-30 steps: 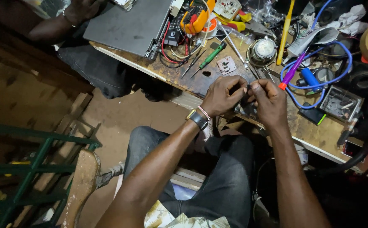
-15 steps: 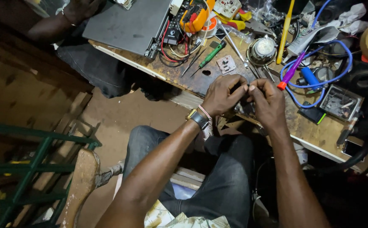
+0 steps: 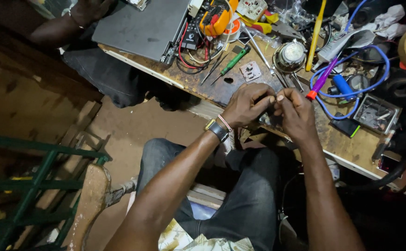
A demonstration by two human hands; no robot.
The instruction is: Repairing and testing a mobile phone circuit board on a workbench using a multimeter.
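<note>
left hand [image 3: 247,106] & right hand [image 3: 296,114] pinch fingertips together on a tiny part [image 3: 274,100], mostly hidden, just above bench [image 3: 347,144] edge; prob light, fragile, slippery, so grip by its edges w/ fingertips, gently.

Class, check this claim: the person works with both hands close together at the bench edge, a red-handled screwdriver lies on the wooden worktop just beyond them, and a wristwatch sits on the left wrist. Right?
One detail is wrong: the head view shows the screwdriver has a green handle, not red. The left hand and right hand do meet at the wooden worktop edge, with the wristwatch on the left wrist.
</note>
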